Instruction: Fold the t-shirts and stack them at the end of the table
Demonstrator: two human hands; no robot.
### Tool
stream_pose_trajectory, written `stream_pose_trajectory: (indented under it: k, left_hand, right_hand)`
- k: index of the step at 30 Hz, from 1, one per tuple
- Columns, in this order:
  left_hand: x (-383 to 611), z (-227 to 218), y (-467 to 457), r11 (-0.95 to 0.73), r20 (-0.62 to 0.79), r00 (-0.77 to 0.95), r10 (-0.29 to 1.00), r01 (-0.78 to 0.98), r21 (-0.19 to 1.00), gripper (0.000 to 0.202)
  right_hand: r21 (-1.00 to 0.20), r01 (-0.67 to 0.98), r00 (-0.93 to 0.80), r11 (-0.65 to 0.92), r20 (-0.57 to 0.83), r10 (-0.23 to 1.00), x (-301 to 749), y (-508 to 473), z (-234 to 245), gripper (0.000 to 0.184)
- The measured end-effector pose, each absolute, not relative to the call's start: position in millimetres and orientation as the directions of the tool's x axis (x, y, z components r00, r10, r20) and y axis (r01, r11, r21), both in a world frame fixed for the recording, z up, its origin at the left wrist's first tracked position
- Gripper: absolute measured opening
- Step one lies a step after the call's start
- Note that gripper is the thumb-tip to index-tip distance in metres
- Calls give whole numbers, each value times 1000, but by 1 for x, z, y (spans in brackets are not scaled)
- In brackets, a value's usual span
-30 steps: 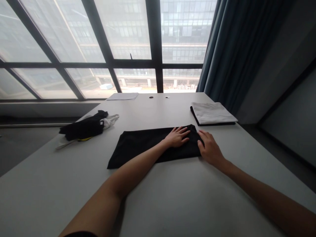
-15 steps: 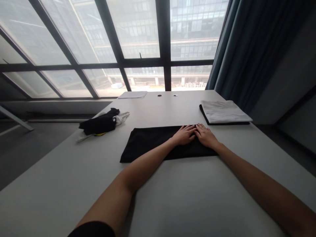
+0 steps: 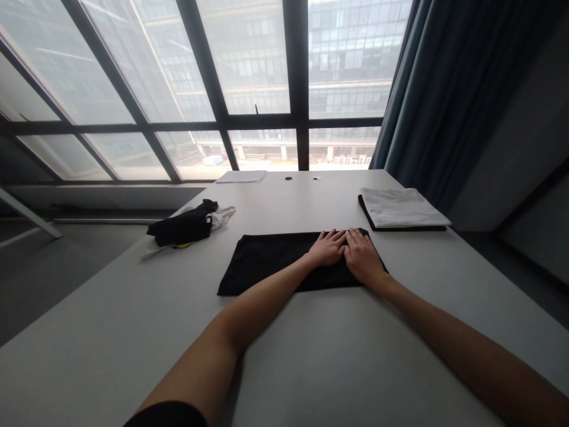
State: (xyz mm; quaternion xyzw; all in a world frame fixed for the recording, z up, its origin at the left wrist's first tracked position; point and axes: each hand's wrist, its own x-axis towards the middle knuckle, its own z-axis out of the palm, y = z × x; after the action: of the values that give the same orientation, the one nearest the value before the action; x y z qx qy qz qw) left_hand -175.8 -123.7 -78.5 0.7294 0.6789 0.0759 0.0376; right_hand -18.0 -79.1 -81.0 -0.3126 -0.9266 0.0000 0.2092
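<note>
A black folded cloth [image 3: 267, 261], perhaps a garment, lies flat as a long rectangle across the white table [image 3: 320, 350]. Resting on its right half is my left hand [image 3: 328, 248], palm down with the fingers stretched out. My right hand [image 3: 362, 255] lies flat right beside it, fingers extended toward the cloth's far edge. The two hands touch or nearly touch at the fingers. Neither hand grips the fabric. My left forearm passes over the cloth's near edge and hides part of it.
To the right, a white folded cloth [image 3: 402, 207] lies on top of a black one. A loose heap of black and white clothes [image 3: 184, 225] with a bit of yellow sits at the left edge. White sheets [image 3: 241, 177] lie at the far end, before the windows.
My right hand has slid slightly left and turned, closer to my left hand. The cloth's right end now shows past my right hand. The view has tilted up slightly.
</note>
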Motion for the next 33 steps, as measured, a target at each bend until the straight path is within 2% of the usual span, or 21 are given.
stream_pose_trajectory:
  k: [3,5,9,15,18,22,33]
  left_hand:
    - [-178,-79,-123,-110,42,106,994,986,123,57]
    - [-177,-80,-124,-91,64,83,995,986,141,56]
    - [-174,-79,-125,-69,107,49,993,980,185,55]
    - [-169,-72,-129,-48,120,28,992,984,171,55]
    - [-161,-68,-139,8,147,-34,989,985,174,53]
    - [-140,-72,-156,94,107,-121,987,970,222,60]
    - [-126,-80,-161,93,107,-113,988,980,178,66]
  right_hand:
    - [-188,565,-736,803,326,594,-23,-100,-91,61]
    - [-196,588,-729,785,292,619,-21,-102,-97,61]
    - [-141,605,-749,784,231,620,-3,-90,-99,61]
    - [-94,606,-773,790,166,612,21,-73,-93,64]
    - [-87,617,-766,782,161,623,23,-70,-93,64]
    - [-69,615,-767,785,176,617,22,-70,-94,60]
    - [-74,642,-742,763,188,643,16,-72,-82,58]
